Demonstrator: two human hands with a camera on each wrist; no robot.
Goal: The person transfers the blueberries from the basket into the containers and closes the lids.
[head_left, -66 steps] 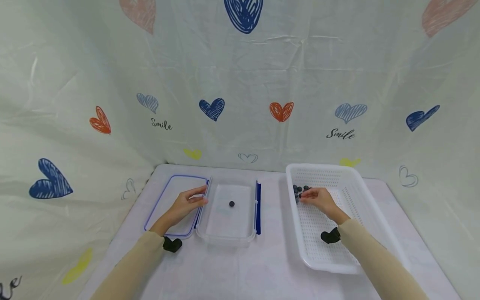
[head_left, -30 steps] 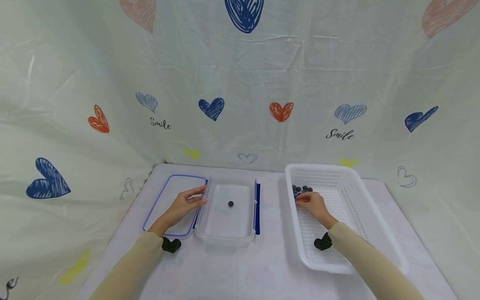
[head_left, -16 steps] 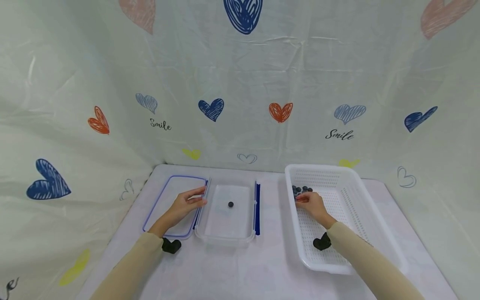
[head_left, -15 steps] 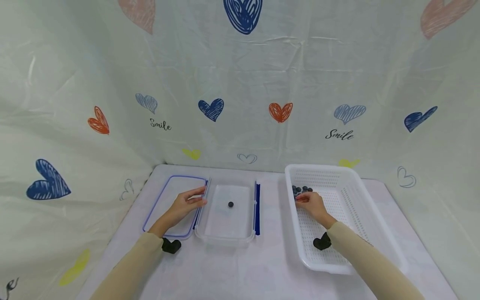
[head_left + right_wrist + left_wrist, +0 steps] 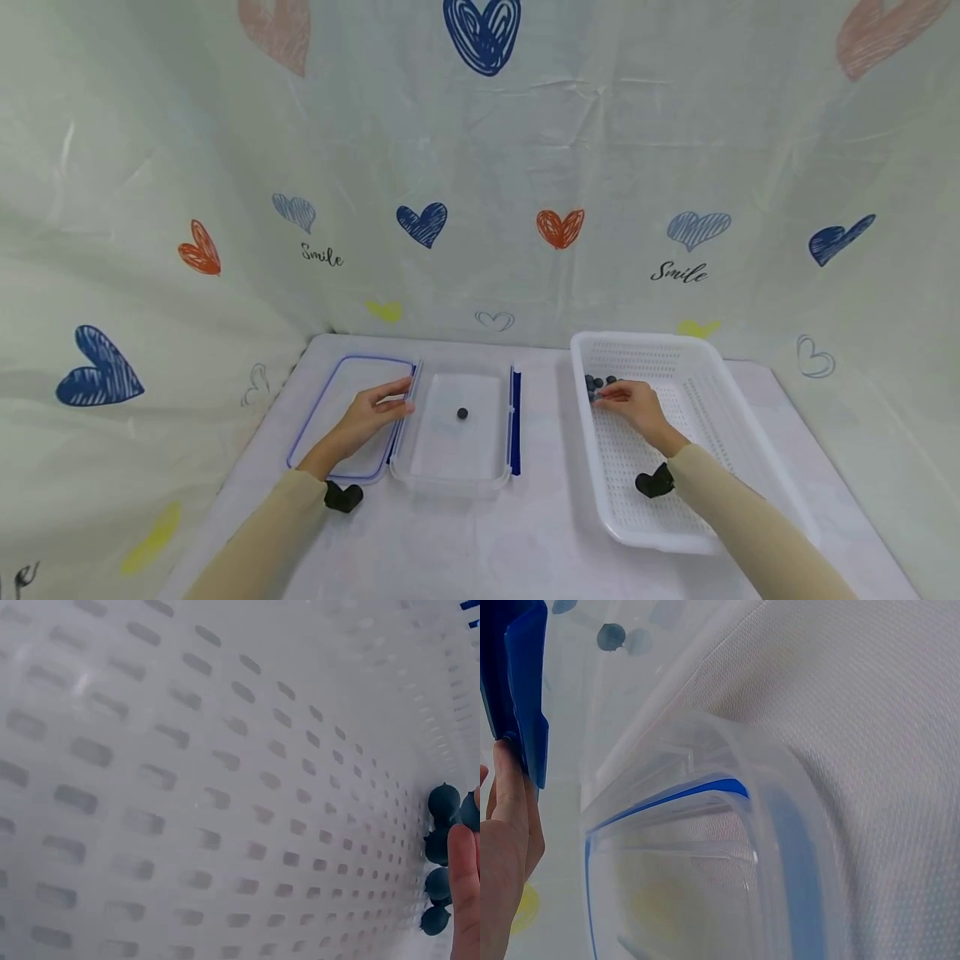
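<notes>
In the head view my right hand (image 5: 636, 406) is inside the white basket (image 5: 611, 512), at its left wall. Seen from the right wrist, its thumb and finger pinch a blueberry (image 5: 470, 812), partly cut off by the frame edge. Several other blueberries (image 5: 438, 883) lie close behind the fingers against the basket wall. My left hand (image 5: 371, 414) rests at the left rim of a clear plastic container (image 5: 452, 482), fingers extended; the left wrist view has its fingertips touching a blue clip (image 5: 526, 690). One blueberry (image 5: 462, 413) sits on the container's floor.
Left of the container lies its clear lid (image 5: 318, 457) with a blue seal, partly under my left hand. Another blue clip (image 5: 516, 423) juts out along the container's right side. A white cloth (image 5: 420, 550) covers the table; a heart-printed sheet (image 5: 487, 275) hangs behind.
My right hand first shifted left and down among the blueberries, then drew slightly back to the right. My left hand stays in place at the container rim.
</notes>
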